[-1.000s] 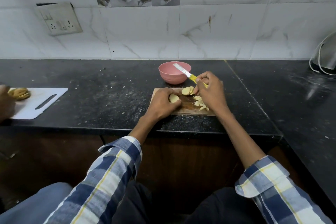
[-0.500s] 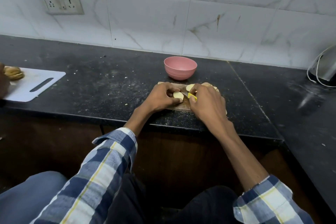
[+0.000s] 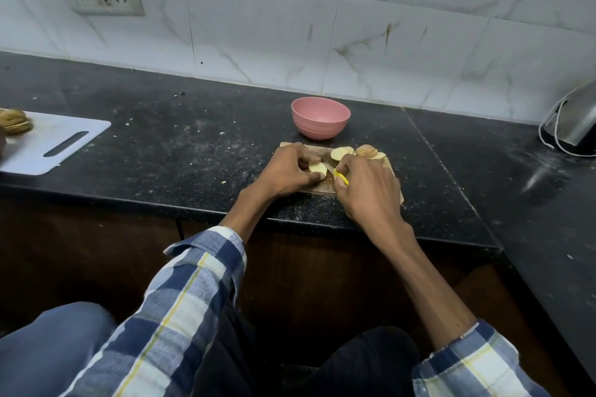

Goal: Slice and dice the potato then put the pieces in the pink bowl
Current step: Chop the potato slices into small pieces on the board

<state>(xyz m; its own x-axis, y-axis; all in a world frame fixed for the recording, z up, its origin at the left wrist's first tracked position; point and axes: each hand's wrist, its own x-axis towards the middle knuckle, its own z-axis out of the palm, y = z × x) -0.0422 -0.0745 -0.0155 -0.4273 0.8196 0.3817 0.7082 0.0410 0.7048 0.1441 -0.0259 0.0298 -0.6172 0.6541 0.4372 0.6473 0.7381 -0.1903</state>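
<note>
My left hand is curled down on the wooden cutting board, fingertips pinching a pale potato slice flat against it. My right hand is closed in a fist around the yellow handle of the knife, whose blade runs toward the slice between my two hands; its edge is mostly hidden. More potato slices lie at the board's far side, just beyond my right knuckles. The pink bowl stands on the black counter just behind the board.
</note>
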